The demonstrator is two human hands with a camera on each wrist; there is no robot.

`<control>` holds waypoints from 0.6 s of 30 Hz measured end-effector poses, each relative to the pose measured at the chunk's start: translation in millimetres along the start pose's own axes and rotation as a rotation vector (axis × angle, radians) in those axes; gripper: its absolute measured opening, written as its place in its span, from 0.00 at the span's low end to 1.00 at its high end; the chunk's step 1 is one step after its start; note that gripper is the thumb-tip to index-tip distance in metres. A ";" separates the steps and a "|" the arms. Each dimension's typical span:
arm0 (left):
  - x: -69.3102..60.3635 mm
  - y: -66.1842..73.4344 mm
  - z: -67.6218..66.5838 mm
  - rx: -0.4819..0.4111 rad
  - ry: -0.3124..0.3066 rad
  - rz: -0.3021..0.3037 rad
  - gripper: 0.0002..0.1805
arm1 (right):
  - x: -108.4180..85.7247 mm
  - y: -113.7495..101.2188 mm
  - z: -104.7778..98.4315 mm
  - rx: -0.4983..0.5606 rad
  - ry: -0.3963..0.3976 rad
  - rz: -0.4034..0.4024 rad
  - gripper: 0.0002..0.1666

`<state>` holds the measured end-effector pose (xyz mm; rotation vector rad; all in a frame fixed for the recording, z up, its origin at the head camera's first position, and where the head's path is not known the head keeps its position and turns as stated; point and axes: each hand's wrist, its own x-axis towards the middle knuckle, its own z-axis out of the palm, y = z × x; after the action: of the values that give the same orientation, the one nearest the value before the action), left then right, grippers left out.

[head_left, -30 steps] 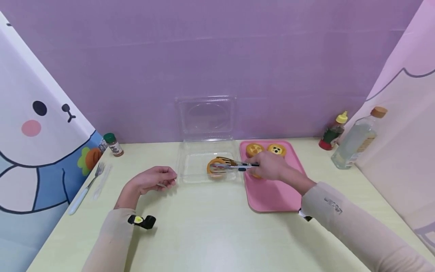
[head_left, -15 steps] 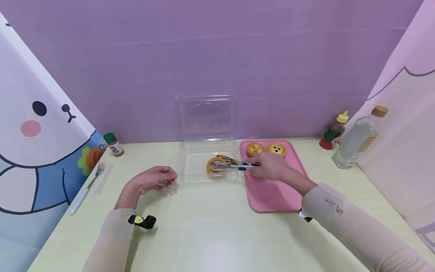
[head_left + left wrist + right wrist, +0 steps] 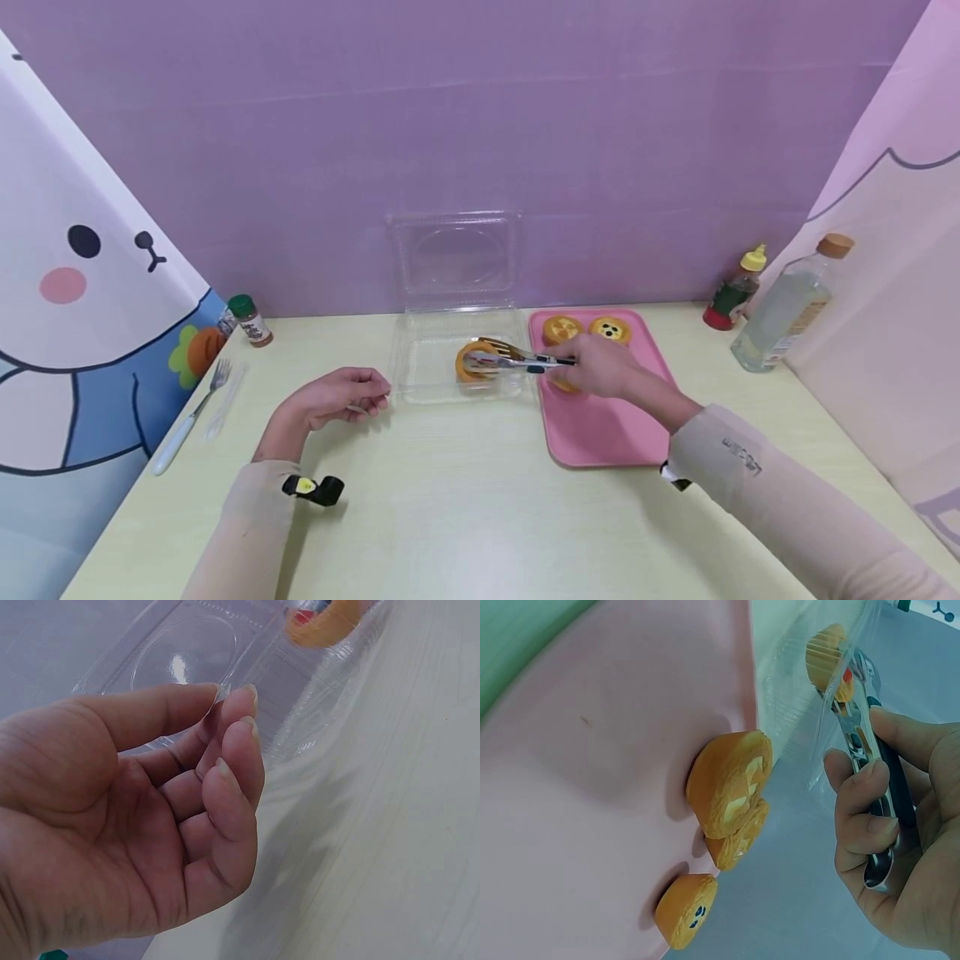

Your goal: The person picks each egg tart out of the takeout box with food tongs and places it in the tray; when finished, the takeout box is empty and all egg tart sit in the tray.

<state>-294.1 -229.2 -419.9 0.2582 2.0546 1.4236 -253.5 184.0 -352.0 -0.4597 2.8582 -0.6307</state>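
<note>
My left hand (image 3: 339, 395) pinches the front left corner of a clear plastic clamshell container (image 3: 420, 354) between thumb and forefinger; its other fingers curl loosely. The container's lid (image 3: 459, 258) stands raised at the back. With my right hand (image 3: 597, 367) I grip metal tongs (image 3: 525, 363) with dark handles, reaching over the container's right wall. Their pronged and flat ends lie at a round golden bun (image 3: 465, 367) in the container. The right wrist view shows a red spot on this bun (image 3: 825, 660). Whether the tongs still squeeze it, I cannot tell.
Several golden buns (image 3: 562, 329) sit on a pink tray (image 3: 600, 433) to the right, one partly behind my right hand. A sauce bottle (image 3: 735, 292) and a tall clear bottle (image 3: 783, 312) stand beyond. At left are a spice jar (image 3: 251, 321) and a fork (image 3: 191, 417).
The tongs have tilted slightly, their far ends shifting a little toward the back. Both hands and the container have stayed almost where they were.
</note>
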 end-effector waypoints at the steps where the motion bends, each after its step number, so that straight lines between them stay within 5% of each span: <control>1: -0.1 -0.1 -0.1 -0.001 -0.001 0.000 0.19 | -0.5 0.3 -0.7 0.004 0.003 -0.001 0.23; 18: 0.6 -1.6 -0.9 0.000 -0.002 -0.001 0.18 | -12.1 10.2 -21.1 0.036 0.120 -0.086 0.20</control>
<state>-294.9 -230.2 -421.3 0.2587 2.0531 1.4219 -249.8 204.9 -336.3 -0.5600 2.9466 -0.7482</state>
